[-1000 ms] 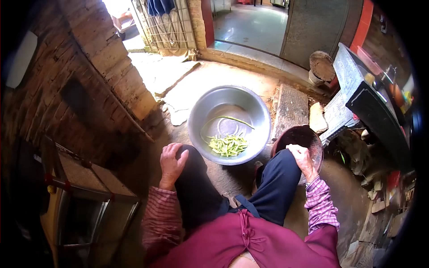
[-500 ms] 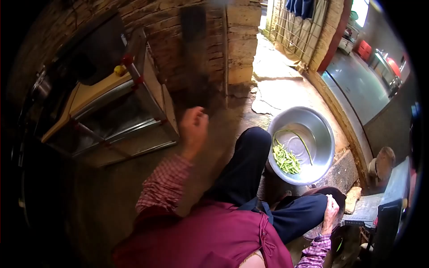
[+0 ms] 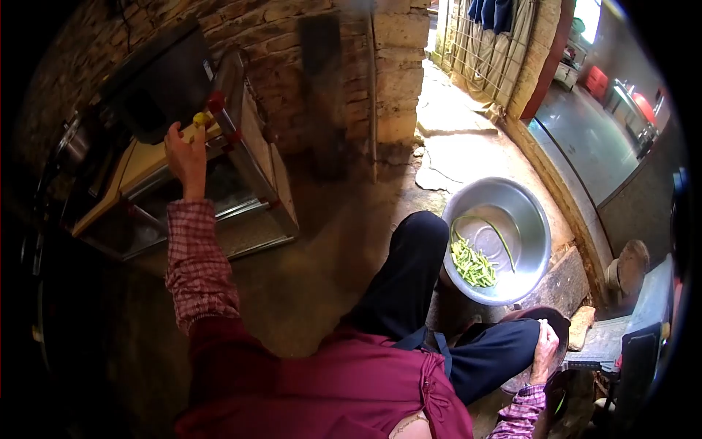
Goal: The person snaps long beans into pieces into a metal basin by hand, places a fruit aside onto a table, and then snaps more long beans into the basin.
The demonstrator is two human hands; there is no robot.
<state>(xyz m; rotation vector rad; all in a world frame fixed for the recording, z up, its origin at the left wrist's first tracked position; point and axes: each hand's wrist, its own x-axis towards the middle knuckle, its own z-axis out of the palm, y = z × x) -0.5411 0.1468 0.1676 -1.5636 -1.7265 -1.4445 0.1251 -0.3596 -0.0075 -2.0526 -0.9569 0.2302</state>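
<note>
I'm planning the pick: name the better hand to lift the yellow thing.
Likely the left hand: it is at the cabinet, near the yellow thing; the right hand rests on the knee.

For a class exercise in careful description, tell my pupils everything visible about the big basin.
The basin is wide, round and silvery, apparently metal, with sloping sides and a flat bottom. It sits upright on the floor beside the left knee; contact is unclear. Inside lie heaped green pieces and one long, curving green strand. Neither the left hand nor the right hand touches it.
</note>
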